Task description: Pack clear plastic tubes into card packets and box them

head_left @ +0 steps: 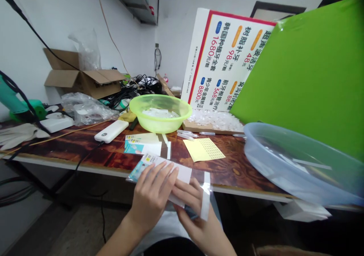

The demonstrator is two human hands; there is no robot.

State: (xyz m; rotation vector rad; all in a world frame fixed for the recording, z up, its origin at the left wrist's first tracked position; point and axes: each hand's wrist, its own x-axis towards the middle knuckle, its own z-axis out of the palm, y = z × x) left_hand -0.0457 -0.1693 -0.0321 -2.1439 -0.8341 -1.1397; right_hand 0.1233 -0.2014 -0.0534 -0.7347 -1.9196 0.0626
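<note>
A clear plastic packet [185, 173] with a printed white and blue card inside is between my hands, just off the table's front edge. My left hand [153, 189] lies over the card's left part, fingers closed down on it. Around the right end, near the white strip [205, 195], my right hand [193, 203] grips the packet, with some fingers seen through the film. More packets [145, 146] with similar cards lie on the table behind. To their right rests a yellow sheet of small stickers [203, 149].
On the table [113, 153] stand a green basin [160, 124] with white pieces and a large bluish basin [273, 165] at the right. A white power bank [111, 131] trails a cable. Small clear pieces [216, 119] are heaped before the green board [307, 77].
</note>
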